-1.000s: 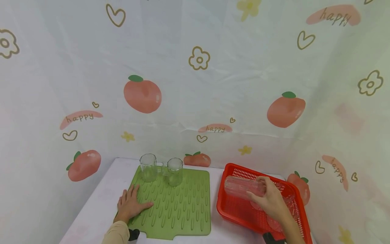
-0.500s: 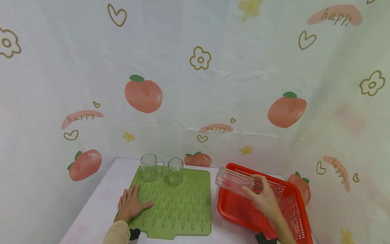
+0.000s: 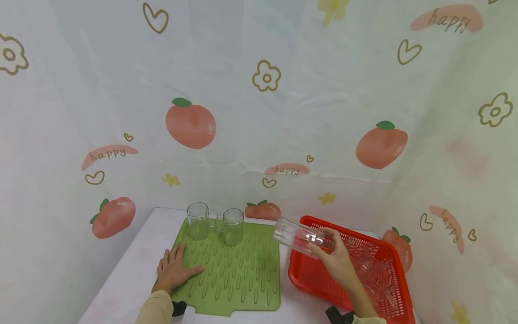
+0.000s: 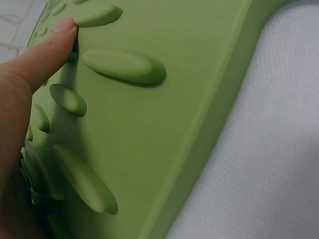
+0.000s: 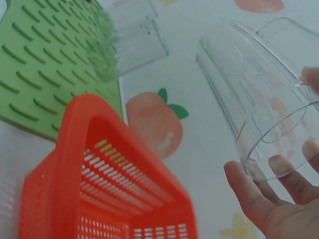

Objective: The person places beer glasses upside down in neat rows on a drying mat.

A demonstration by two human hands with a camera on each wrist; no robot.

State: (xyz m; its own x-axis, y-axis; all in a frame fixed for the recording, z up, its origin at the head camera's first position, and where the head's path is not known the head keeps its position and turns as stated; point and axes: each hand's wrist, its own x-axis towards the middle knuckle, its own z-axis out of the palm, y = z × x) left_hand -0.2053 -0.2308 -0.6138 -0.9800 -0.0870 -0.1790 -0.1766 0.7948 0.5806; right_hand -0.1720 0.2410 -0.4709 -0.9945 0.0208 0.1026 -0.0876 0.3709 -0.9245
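My right hand (image 3: 339, 261) grips a clear glass mug (image 3: 293, 235) near one end, fingers and thumb around it. The mug is tilted almost on its side, above the left part of the red basket (image 3: 309, 290) and overlapping the mat's right edge in the head view. Its handle (image 5: 286, 22) shows in the right wrist view. My left hand (image 3: 174, 270) lies with fingers spread on the left side of the green ridged mat (image 3: 238, 279); its thumb (image 4: 52, 47) touches the surface. Two glass mugs, one left (image 3: 198, 222) and one right (image 3: 233, 228), stand upright at the mat's back left, handles facing each other.
Several clear glass pieces (image 3: 374, 274) lie in the right part of the basket, which stands right of the mat. A white tablecloth (image 3: 121, 279) lies under everything. A patterned curtain (image 3: 243, 126) hangs close behind and at both sides.
My right hand has lifted the glass mug up out of the basket and carried it left toward the mat. My left hand stays where it was.
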